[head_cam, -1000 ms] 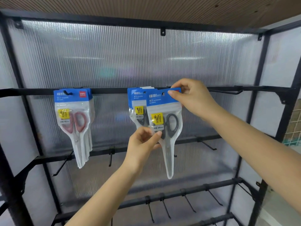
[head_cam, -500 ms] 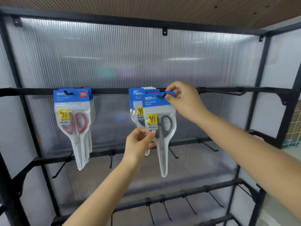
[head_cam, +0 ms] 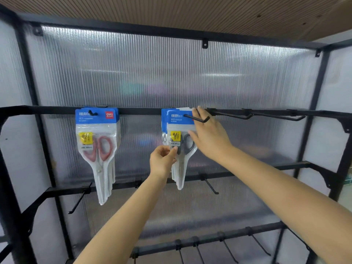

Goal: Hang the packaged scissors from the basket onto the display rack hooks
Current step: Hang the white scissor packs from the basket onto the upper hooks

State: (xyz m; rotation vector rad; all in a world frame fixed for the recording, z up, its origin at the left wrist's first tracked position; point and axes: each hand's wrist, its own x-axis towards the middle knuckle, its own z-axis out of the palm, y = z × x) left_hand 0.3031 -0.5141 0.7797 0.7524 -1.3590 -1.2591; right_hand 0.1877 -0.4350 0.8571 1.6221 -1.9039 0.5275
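Black-handled scissors pack [head_cam: 179, 138] hangs on the hook [head_cam: 196, 119] at the middle of the display rack's top bar [head_cam: 137, 111], in front of other packs. Left hand [head_cam: 162, 162] pinches its lower edge; right hand [head_cam: 207, 136] lies flat against it, fingers straight, gripping nothing. Red-handled packs [head_cam: 97, 147] hang toward the bar's left end.

Two hanging bunches of scissor packs, red-handled [head_cam: 97, 149] and black-handled [head_cam: 181, 141]; two hands, left [head_cam: 162, 161] and right [head_cam: 209, 136]; pack count per bunch unclear.
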